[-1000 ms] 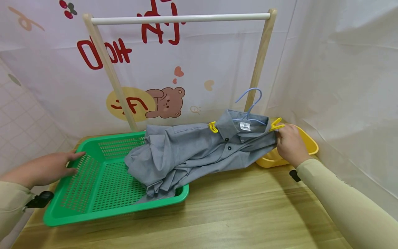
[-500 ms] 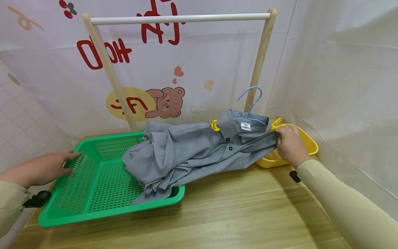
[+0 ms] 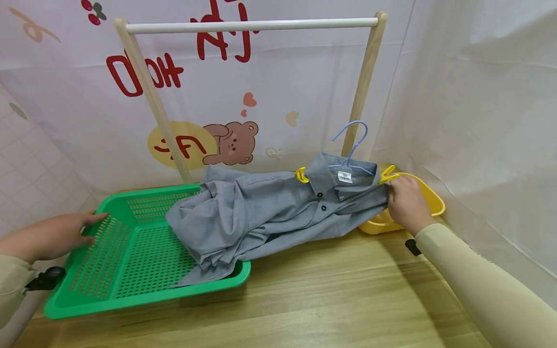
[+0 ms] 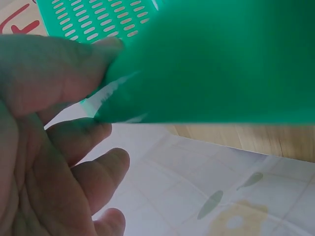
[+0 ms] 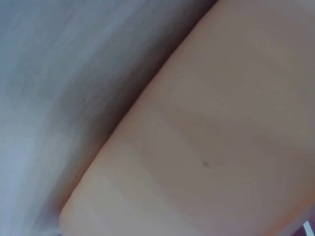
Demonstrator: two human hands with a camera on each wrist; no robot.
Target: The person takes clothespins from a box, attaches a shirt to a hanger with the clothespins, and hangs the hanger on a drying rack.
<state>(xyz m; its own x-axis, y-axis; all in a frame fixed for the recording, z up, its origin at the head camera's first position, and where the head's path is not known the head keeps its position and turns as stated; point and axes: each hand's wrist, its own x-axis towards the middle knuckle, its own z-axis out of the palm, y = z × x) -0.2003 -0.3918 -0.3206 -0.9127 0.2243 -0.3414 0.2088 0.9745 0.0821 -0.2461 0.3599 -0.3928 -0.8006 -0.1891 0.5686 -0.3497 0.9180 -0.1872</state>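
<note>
A grey button-up shirt lies across the table, its lower part draped over the right side of a green basket. Inside the collar sits a blue hanger, hook pointing up. Yellow clips are on the shirt, one left of the collar and one at the right shoulder. My right hand grips the shirt's right shoulder beside that clip; its fingertips are hidden. At the basket's left rim, my left hand pinches the edge between thumb and fingers, the lower fingers spread loosely.
Behind the shirt stands a rack with wooden posts and a white crossbar. A yellow basin sits behind my right hand. White wall sheets close off the back and right of the wooden table.
The green basket has slid left with my left hand on its rim, and the shirt's lower part has shifted slightly left. My right hand has stayed at the shoulder.
</note>
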